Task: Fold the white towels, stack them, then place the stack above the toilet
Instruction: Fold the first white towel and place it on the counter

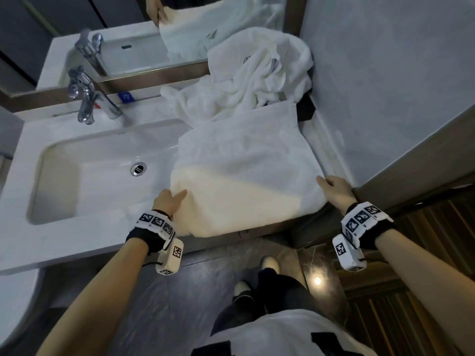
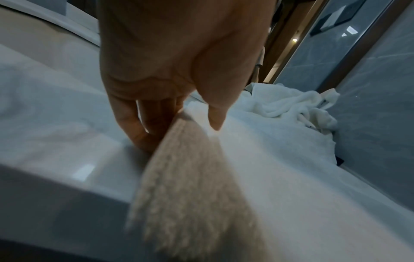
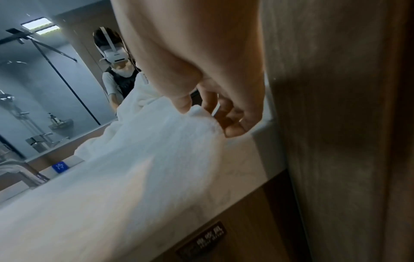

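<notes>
My left hand (image 1: 168, 201) pinches the near-left corner of the flat white towel (image 1: 246, 165), thumb on top & fingers (image 2: 134, 127) curled under the edge, right beside the sink basin (image 1: 102, 170). My right hand (image 1: 336, 190) grips the towel's near-right corner, on the side away from the sink; in the right wrist view the thumb sits on the cloth w/ fingers (image 3: 233, 122) curled below it. The towel lies spread on the desk (image 1: 77, 240) just right of the sink, its near edge hanging a bit over the desk front. Behind it, farther from me & right of the sink, a crumpled pile of white towels (image 1: 259, 73) sits against the mirror (image 1: 128, 24) & the wall. The faucet (image 1: 87, 98) stands behind the sink; a small blue tag (image 1: 126, 97) is just right of the faucet. The drain (image 1: 138, 168) is in the basin's middle. Can't tell how many towels are in the pile.
</notes>
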A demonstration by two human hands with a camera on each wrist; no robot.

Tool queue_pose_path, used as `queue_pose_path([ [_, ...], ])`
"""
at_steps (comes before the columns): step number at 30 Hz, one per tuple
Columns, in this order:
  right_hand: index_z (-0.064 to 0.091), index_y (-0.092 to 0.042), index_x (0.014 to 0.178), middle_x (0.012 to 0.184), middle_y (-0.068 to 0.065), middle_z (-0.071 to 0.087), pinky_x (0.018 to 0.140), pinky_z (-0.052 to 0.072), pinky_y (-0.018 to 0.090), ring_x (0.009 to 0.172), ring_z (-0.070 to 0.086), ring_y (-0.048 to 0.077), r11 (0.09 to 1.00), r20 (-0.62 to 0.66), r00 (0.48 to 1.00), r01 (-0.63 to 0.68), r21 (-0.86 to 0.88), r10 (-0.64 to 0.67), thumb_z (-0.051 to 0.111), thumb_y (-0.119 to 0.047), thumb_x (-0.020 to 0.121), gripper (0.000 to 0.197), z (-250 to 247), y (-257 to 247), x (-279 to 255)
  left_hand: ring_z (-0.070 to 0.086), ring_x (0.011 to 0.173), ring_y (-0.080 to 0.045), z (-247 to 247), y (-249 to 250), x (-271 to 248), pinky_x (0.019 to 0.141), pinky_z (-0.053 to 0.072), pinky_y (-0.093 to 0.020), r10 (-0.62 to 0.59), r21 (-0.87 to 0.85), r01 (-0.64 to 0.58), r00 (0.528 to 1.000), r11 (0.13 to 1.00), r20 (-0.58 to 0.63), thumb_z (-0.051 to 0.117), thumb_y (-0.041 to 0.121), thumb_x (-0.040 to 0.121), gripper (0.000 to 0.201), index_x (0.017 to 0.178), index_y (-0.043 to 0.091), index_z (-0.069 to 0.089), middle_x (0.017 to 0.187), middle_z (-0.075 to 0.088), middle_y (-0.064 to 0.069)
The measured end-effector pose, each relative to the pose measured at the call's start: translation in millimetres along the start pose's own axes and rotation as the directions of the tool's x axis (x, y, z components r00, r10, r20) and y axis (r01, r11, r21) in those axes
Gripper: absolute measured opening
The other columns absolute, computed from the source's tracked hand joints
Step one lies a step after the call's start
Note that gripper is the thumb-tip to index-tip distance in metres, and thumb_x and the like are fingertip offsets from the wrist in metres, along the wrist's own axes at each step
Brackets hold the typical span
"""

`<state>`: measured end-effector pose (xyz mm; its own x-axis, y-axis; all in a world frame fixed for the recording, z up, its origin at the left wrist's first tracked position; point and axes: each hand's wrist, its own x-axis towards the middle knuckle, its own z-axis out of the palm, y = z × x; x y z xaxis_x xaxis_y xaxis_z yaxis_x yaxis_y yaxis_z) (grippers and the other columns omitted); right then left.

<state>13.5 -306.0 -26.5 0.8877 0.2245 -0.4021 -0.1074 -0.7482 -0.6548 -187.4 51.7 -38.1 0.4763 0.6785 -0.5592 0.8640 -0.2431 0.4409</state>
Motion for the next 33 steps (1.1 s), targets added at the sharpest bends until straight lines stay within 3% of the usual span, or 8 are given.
queue_pose_path([
  [7,0.059,0.014,0.095,0.098,0.031,0.063,0.088,0.046,0.045,0.096,0.060,0.041,0.989,0.001,0.993,-0.115,0.097,0.115,0.053,-0.032,0.094,0.046,18.1,25.4,-14.7,0.059,0.090,-0.029,0.0,-28.6,-12.0,0.081,0.048,-0.036,0.013,-0.028,-0.010,0.995,1.000,0.096,0.067,0.046,0.081,0.043,0.087,0.004,0.058,0.098,0.063,-0.014],
  [10,0.061,0.000,0.117,0.117,0.020,0.064,0.101,0.045,0.047,0.110,0.058,0.035,0.977,0.066,0.993,-0.107,0.183,0.097,0.058,-0.031,0.091,0.040,20.0,27.6,-21.0,0.058,0.091,-0.028,-1.9,-35.0,-19.1,0.082,0.049,-0.036,0.025,-0.030,-0.020,0.984,0.999,0.177,0.072,0.033,0.080,0.038,0.099,0.003,0.058,0.099,0.061,-0.011],
  [13,0.062,-0.005,0.113,0.116,0.016,0.064,0.097,0.046,0.041,0.108,0.059,0.030,0.980,0.054,0.998,-0.017,0.196,0.007,0.062,-0.027,0.090,0.032,17.9,29.8,-24.1,0.059,0.096,-0.031,-4.6,-40.0,-22.7,0.093,0.050,-0.044,0.060,-0.040,-0.054,0.983,0.998,0.171,0.069,0.023,0.084,0.029,0.099,0.001,0.056,0.102,0.060,-0.016],
  [16,0.061,-0.006,0.114,0.120,0.016,0.058,0.094,0.044,0.036,0.109,0.056,0.029,0.977,0.014,0.998,0.062,0.203,-0.067,0.065,-0.029,0.088,0.035,13.2,34.6,-26.4,0.054,0.090,-0.029,-5.4,-42.8,-27.3,0.086,0.047,-0.043,0.106,-0.006,-0.106,0.986,0.994,0.128,0.057,0.025,0.092,0.023,0.082,0.007,0.048,0.096,0.054,-0.015],
  [23,0.057,-0.020,0.119,0.111,-0.007,0.063,0.093,0.044,0.025,0.102,0.059,0.008,0.952,0.227,0.958,0.108,0.285,-0.177,0.074,-0.015,0.079,0.044,3.2,43.1,-39.0,0.048,0.093,-0.027,1.4,-47.6,-35.8,0.088,0.049,-0.046,0.120,-0.007,-0.120,0.990,0.993,0.074,0.049,0.025,0.096,0.022,0.097,0.005,0.040,0.100,0.046,-0.014],
  [26,0.060,-0.019,0.109,0.090,-0.012,0.062,0.073,0.045,0.013,0.081,0.056,0.002,0.976,0.335,0.916,0.206,0.076,-0.219,0.079,-0.009,0.072,0.043,2.8,45.0,-44.1,0.046,0.091,-0.025,3.2,-47.1,-38.2,0.079,0.044,-0.038,0.139,0.000,-0.139,0.989,0.990,0.056,0.050,0.024,0.095,0.021,0.096,0.006,0.041,0.100,0.046,-0.013],
  [29,0.066,-0.003,0.094,0.071,0.000,0.056,0.070,0.041,0.028,0.066,0.050,0.014,0.952,0.290,0.933,0.265,-0.157,-0.212,0.077,-0.005,0.074,0.023,5.0,47.7,-46.7,0.047,0.093,-0.027,2.7,-46.8,-39.8,0.085,0.048,-0.046,0.144,-0.027,-0.143,0.988,0.989,0.053,0.050,0.023,0.095,0.020,0.097,0.005,0.042,0.100,0.047,-0.014],
  [33,0.067,0.004,0.097,0.092,0.014,0.059,0.081,0.042,0.034,0.086,0.056,0.025,0.956,0.146,0.968,0.228,-0.184,-0.203,0.070,-0.018,0.084,0.026,-5.6,46.8,-47.2,0.050,0.092,-0.028,-3.3,-47.0,-41.9,0.081,0.051,-0.045,0.150,-0.030,-0.149,0.987,0.988,0.055,0.053,0.024,0.094,0.022,0.095,0.003,0.046,0.100,0.050,-0.016],
])
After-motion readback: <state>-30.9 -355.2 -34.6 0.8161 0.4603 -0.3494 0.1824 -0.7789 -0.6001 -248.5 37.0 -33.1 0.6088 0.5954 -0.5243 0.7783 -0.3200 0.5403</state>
